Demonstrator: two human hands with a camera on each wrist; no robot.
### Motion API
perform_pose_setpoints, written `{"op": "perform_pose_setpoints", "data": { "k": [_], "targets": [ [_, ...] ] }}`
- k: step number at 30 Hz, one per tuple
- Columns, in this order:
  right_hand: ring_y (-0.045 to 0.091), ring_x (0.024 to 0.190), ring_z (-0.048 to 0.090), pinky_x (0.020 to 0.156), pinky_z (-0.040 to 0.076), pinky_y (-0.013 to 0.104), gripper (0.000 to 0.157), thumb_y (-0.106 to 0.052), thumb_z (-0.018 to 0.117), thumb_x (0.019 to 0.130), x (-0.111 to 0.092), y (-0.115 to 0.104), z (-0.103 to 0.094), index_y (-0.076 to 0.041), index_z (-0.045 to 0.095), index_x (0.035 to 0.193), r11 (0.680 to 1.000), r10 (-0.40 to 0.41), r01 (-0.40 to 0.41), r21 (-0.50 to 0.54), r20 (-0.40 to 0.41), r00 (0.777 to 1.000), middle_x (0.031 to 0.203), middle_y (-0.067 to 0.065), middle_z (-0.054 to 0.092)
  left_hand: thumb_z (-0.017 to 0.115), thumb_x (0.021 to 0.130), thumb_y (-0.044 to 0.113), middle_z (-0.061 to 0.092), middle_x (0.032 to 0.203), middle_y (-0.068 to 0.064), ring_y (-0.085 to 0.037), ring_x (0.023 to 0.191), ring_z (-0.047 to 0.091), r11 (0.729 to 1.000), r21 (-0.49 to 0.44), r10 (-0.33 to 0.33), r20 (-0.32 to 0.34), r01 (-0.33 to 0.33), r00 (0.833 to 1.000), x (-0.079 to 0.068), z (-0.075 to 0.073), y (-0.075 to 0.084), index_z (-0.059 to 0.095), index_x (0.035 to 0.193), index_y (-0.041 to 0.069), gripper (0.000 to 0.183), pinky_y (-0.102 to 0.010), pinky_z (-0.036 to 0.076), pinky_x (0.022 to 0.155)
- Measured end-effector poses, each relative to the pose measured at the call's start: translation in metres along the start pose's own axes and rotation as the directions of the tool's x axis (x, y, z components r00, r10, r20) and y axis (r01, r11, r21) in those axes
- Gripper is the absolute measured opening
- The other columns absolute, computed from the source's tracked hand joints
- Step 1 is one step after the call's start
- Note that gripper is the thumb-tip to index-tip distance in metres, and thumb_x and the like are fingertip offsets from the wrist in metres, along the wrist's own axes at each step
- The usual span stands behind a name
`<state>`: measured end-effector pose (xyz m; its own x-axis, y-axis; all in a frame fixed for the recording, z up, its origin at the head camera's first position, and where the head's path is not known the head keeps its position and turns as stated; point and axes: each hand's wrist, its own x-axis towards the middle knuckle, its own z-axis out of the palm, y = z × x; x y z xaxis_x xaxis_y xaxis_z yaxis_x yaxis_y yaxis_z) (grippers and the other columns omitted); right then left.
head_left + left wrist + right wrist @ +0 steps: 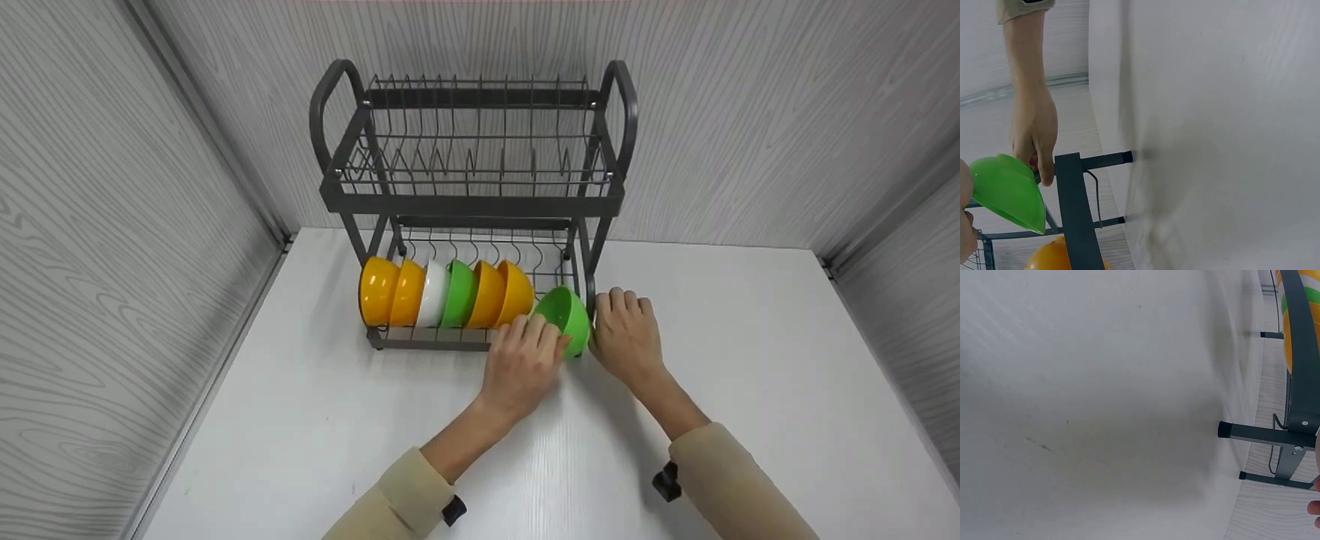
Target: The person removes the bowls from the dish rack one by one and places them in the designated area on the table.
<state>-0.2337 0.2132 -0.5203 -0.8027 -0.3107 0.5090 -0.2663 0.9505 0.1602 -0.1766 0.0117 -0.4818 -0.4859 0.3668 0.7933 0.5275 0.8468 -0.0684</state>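
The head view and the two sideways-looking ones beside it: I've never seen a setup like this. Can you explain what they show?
No machine here: these are a person's bare hands. The head picture comes from a camera worn on the head, looking forward and down; the other two come from cameras on the wrists, so the scene appears turned sideways. On the white table stands a dark two-tier dish rack. It holds, low down, a row of six bowls: four orange, one white, one green. The left hand holds a second green bowl at the row's right end; whether it touches the rack I cannot tell. The right hand grips the rack's side.
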Motion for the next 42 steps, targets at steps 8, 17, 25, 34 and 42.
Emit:
{"op": "perform_pose_setpoints", "data": {
  "k": [8,17,25,34,42],
  "targets": [
    [0.035,0.077,0.057,0.074,0.050,0.048,0.034,-0.031,0.064,0.102,0.000,0.000,0.000,0.001,0.056,0.095,0.999,-0.003,0.003,0.037,-0.009,1.000,0.085,0.016,0.057,0.039,0.115,0.035,0.060,0.080,0.001,-0.017,0.078,0.057,0.999,-0.033,0.020,-0.050,-0.021,0.999,-0.009,-0.004,-0.005,0.061,0.084,0.014,0.043,-0.024,0.048,0.065],
    [0.037,0.084,0.059,0.076,0.051,0.049,0.034,-0.036,0.066,0.102,-0.002,0.001,-0.014,-0.002,0.059,0.104,0.988,0.046,-0.056,0.144,0.074,0.996,0.091,0.016,0.060,0.037,0.115,0.035,0.057,0.078,0.001,-0.017,0.075,0.053,0.995,-0.025,0.089,-0.112,-0.092,0.990,-0.018,-0.005,-0.009,0.059,0.082,0.014,0.045,-0.025,0.048,0.068],
    [0.039,0.101,0.064,0.080,0.057,0.051,0.040,-0.033,0.072,0.098,-0.009,0.004,-0.040,-0.004,0.061,0.123,0.933,0.064,-0.120,0.340,0.170,0.983,0.111,0.017,0.065,0.039,0.115,0.035,0.058,0.081,0.001,-0.016,0.075,0.051,0.988,0.000,0.152,-0.125,-0.153,0.981,-0.025,-0.002,-0.015,0.061,0.083,0.013,0.044,-0.024,0.047,0.067],
    [0.036,0.122,0.065,0.096,0.059,0.054,0.057,-0.031,0.077,0.096,-0.027,0.009,-0.068,-0.006,0.054,0.141,0.841,-0.062,-0.043,0.539,0.175,0.983,0.134,0.014,0.063,0.047,0.111,0.039,0.063,0.083,0.001,-0.016,0.075,0.054,0.975,0.052,0.222,-0.095,-0.218,0.970,-0.029,0.001,-0.021,0.066,0.087,0.014,0.039,-0.024,0.053,0.068],
    [0.032,0.130,0.066,0.103,0.059,0.052,0.066,-0.030,0.080,0.093,-0.039,0.011,-0.081,-0.006,0.050,0.148,0.793,-0.104,0.040,0.608,0.071,0.992,0.143,0.011,0.064,0.063,0.101,0.045,0.067,0.089,0.003,-0.014,0.082,0.060,0.952,0.085,0.300,-0.039,-0.296,0.953,-0.034,0.006,-0.025,0.070,0.093,0.018,0.029,-0.022,0.057,0.072]
  ]
}}
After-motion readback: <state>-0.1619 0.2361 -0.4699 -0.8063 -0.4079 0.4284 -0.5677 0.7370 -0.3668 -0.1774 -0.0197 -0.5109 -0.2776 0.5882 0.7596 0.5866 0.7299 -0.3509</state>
